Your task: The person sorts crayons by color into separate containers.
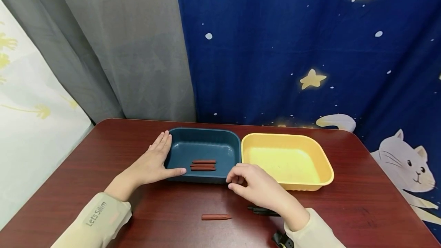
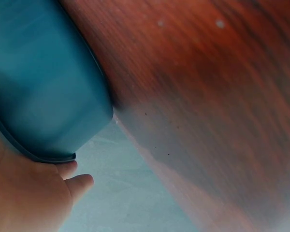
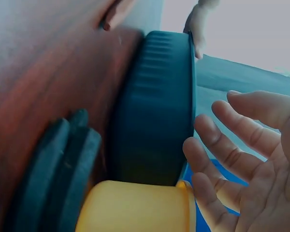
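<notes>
My left hand [image 1: 151, 163] rests on the left rim of the dark blue tray [image 1: 206, 133], fingers straight and thumb reaching over the front rim. In the left wrist view the hand [image 2: 29, 193] lies against the rim. Several reddish-brown crayons [image 1: 203, 167] lie side by side in the tray. Near its front right corner is my right hand [image 1: 256, 185], fingers loosely bent, nothing between them; the right wrist view shows the palm bare. Another reddish-brown crayon [image 1: 216, 217] lies on the table in front. Dark crayons [image 1: 263, 211] lie partly hidden under the right wrist.
A yellow tray [image 1: 322, 181] stands against the blue one's right side. Both sit on a reddish wooden table [image 1: 365, 202], with curtains [image 1: 262, 68] behind its far edge. A small black object [image 1: 283, 239] shows by the right cuff.
</notes>
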The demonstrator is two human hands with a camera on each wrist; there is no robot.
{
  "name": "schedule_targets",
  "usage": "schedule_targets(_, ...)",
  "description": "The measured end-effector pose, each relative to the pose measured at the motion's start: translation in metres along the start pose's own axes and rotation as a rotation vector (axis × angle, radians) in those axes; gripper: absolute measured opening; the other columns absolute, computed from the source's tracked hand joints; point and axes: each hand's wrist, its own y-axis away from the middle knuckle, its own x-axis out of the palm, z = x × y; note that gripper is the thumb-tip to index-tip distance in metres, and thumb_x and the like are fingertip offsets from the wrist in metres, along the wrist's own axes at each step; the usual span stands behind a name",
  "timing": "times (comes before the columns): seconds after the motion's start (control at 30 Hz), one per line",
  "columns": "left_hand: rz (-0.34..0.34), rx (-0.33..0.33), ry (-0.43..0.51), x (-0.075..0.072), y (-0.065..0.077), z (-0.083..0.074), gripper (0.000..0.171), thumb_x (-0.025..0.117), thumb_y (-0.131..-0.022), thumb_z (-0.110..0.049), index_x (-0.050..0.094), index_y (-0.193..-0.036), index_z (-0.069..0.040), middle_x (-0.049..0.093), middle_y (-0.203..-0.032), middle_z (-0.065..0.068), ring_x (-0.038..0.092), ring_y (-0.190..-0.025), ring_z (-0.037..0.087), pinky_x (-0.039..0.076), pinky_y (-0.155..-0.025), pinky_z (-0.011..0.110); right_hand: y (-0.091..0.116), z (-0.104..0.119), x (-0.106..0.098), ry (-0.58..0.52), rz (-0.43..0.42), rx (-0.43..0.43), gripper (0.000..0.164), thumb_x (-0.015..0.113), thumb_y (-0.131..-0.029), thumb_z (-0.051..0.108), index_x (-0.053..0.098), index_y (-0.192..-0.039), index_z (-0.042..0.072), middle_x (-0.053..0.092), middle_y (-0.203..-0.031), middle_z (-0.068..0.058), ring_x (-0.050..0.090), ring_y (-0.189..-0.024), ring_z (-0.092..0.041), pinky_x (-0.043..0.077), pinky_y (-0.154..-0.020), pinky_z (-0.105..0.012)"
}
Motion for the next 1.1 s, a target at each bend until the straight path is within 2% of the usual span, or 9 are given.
schedule_targets(0.27,0.004,-0.005,-0.005,0.0,-0.001,-0.001,0.123,0.063,-0.08,-0.074,0.01,-0.156,0.008,0.004,-0.166,0.023,0.004,-0.154,0.043,0.014,-0.121,0.062,0.003,0.004,0.01,0.025,0.075,-0.017,0.004,0.07,-0.091,0.014,0.072,-0.095,0.014,0.061,-0.084,0.013,0.054,-0.076,0.002,0.049,-0.071,-0.019)
schedule_targets(0.57,0.01,-0.005,-0.022,0.001,-0.003,0.001,0.123,0.061,-0.08,-0.076,0.009,-0.156,0.007,0.003,-0.166,0.022,0.003,-0.154,0.042,0.015,-0.121,0.062,0.002,0.007,0.02,0.128,0.194,-0.027,0.005,0.072,-0.09,0.021,0.073,-0.095,0.02,0.061,-0.085,0.014,0.054,-0.076,-0.001,0.046,-0.07,-0.016)
schedule_targets(0.8,0.01,-0.011,-0.009,0.0,-0.003,0.001,0.124,0.061,-0.08,-0.076,0.008,-0.157,0.006,0.001,-0.167,0.02,0.002,-0.155,0.041,0.014,-0.121,0.061,-0.002,0.012,0.026,0.198,0.292,0.019,0.008,0.074,-0.087,0.031,0.073,-0.095,0.029,0.055,-0.077,0.017,0.048,-0.079,0.001,0.041,-0.066,-0.016)
schedule_targets(1.1,0.015,-0.013,-0.009,0.001,-0.002,0.003,0.124,0.061,-0.08,-0.076,0.007,-0.157,0.005,0.0,-0.167,0.02,0.002,-0.154,0.041,0.013,-0.121,0.062,-0.005,0.015,0.034,0.224,0.383,0.025,0.007,0.076,-0.087,0.031,0.071,-0.092,0.03,0.055,-0.077,0.016,0.048,-0.072,0.003,0.041,-0.062,-0.016)
